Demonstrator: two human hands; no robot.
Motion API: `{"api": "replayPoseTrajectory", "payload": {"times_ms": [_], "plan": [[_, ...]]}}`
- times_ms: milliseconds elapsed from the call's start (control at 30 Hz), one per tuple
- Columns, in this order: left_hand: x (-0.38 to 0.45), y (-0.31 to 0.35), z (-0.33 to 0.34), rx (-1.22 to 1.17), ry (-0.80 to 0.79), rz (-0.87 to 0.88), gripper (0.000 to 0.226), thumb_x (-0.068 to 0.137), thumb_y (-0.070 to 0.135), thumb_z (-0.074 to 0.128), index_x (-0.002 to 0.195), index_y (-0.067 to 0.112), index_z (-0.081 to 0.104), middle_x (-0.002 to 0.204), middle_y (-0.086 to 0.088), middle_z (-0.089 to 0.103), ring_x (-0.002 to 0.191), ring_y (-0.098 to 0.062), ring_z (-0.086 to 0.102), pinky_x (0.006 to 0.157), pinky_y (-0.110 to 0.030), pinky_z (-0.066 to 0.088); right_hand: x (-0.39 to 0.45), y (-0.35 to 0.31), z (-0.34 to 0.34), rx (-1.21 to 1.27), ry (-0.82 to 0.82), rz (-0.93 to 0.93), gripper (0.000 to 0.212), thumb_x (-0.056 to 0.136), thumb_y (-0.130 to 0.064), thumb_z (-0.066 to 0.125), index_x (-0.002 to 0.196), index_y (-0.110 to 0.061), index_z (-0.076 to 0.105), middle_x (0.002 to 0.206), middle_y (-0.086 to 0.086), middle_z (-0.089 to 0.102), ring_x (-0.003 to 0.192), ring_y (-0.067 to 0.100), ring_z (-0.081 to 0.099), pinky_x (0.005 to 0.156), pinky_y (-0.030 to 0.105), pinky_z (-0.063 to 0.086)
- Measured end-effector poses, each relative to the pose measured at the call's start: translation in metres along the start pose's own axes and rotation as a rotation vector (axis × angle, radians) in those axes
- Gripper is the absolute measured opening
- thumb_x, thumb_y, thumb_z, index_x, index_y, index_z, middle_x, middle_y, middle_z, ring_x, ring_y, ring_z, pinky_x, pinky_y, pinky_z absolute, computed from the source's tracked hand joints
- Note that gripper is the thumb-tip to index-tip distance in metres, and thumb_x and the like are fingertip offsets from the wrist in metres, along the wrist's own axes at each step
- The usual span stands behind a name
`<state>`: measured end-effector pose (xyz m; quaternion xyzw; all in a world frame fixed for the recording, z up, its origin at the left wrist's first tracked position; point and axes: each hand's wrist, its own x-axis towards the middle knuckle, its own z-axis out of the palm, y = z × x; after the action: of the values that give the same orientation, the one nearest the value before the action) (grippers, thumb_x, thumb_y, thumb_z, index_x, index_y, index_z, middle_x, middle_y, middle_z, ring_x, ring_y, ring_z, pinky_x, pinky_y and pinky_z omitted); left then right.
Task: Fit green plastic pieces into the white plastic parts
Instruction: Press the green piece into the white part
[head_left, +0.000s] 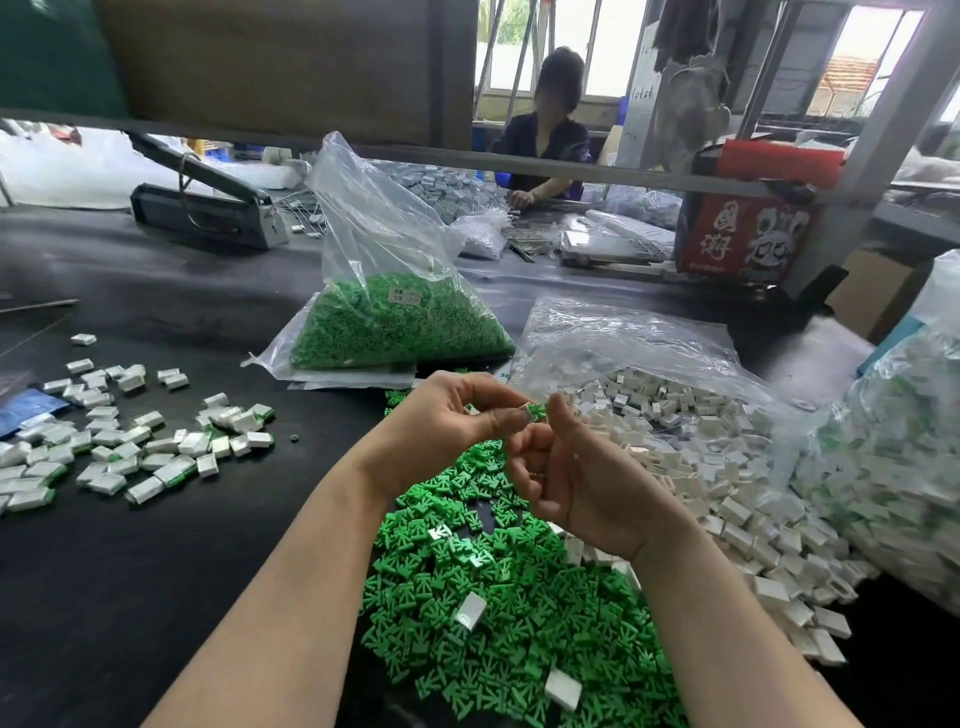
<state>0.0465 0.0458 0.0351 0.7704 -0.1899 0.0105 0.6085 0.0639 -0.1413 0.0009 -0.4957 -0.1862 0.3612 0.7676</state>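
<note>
While loose green pieces (498, 613) lie heaped nearest, both hands meet above them: the left hand (447, 421) pinches a small green piece (535, 412), and the right hand (566, 467) curls beside it, contents hidden. Fitting seems underway; next, press it squarely home. White parts (691, 452) pile beyond, right.

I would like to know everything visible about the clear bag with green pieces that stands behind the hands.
The clear plastic bag of green pieces is thin, crinkled and glossy. Its lower part bulges with small green plastic pieces, heaped into a sloping mound; the upper part is empty film that rises to a loose, open top. A small white label with print too small to read sits on its front. It rests on the dark table, beyond the loose green pile, with its base on a flat sheet of clear plastic. No hand touches it.
</note>
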Motion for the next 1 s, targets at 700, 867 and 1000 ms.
{"api": "replayPoseTrajectory", "payload": {"times_ms": [700,867,1000], "plan": [[0.004,-0.007,0.01,0.051,0.094,0.064,0.012,0.089,-0.002,0.066,0.097,-0.003,0.075,0.072,0.013,0.071,0.066,-0.004,0.067,0.081,-0.033,0.053,0.013,0.01,0.019,0.181,0.079,-0.245,0.026,0.093,-0.036,0.055,0.093,-0.015,0.069,0.064,0.003,0.057,0.054,0.011,0.054,0.046,0.017,0.041],[0.004,-0.01,0.01,0.066,0.093,0.072,0.014,0.09,-0.005,0.063,0.098,-0.003,0.074,0.069,0.014,0.071,0.066,-0.005,0.067,0.077,-0.03,0.053,0.014,0.011,0.022,0.185,0.133,-0.258,0.028,0.094,-0.035,0.053,0.088,-0.017,0.074,0.065,0.001,0.058,0.055,0.01,0.055,0.051,0.017,0.042],[0.004,-0.012,0.009,0.03,0.079,0.078,0.014,0.09,-0.004,0.063,0.098,-0.003,0.075,0.067,0.003,0.071,0.067,-0.009,0.069,0.078,-0.028,0.053,0.014,0.012,0.023,0.205,0.13,-0.261,0.024,0.09,-0.034,0.058,0.092,-0.015,0.072,0.066,0.0,0.058,0.055,0.009,0.055,0.051,0.016,0.041]]}}
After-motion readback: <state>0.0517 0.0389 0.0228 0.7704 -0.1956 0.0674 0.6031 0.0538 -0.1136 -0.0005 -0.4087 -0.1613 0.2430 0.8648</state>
